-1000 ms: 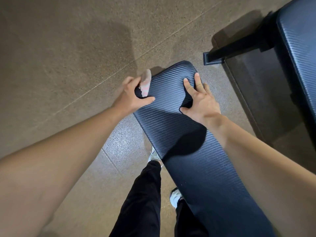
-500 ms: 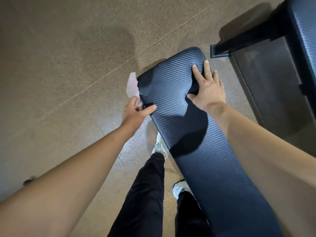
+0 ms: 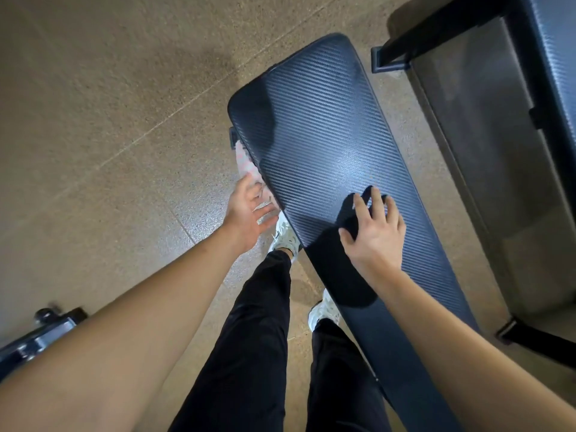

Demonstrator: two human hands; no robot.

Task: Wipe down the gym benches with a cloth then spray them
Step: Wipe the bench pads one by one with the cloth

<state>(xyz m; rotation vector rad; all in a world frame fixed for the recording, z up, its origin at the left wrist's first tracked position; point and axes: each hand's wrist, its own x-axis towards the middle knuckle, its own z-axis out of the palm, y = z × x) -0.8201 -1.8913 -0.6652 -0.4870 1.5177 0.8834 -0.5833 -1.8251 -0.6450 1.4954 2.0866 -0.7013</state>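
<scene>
Two bare hands, one cloth, one bench under attention.

Bench pad (image 3: 327, 126): long, dark, with a woven carbon-style texture and rounded far corners. Laid diagonally from upper centre down to the lower right edge of view. Patch of sheen at mid-length.

Cloth (image 3: 244, 160): pale pink and white, blurred. Placed against the pad's left side, just beyond the left fingertips and below the level of the top surface.

Left hand (image 3: 249, 210): at the pad's left edge, off the top surface, thumb spread toward the pad, fingers reaching forward into contact with the cloth. Heavily motion-blurred, so impossible to tell whether pinching the cloth or only pressing it to the pad's side. Degree of closure undetermined.

Right hand (image 3: 377, 235): palm down on top of the pad, fingers straight and fanned, thumb out to the left, nothing held. Dark shadow on the pad beneath and behind it.

Second bench (image 3: 558, 57): upper right corner, same texture, apart from the first, with a strip of floor between. Black frame (image 3: 405, 54) below it, bar end near the first pad's far right corner, not touching.

Floor (image 3: 109, 120): speckled tan, thin seam lines.

Trousers (image 3: 249, 338): black, lower centre.

Shoes (image 3: 285, 238): white, just beside the pad's left edge.

Wheeled equipment (image 3: 46, 328): dark metal, lower left, blurred, partly hidden by the left forearm.
</scene>
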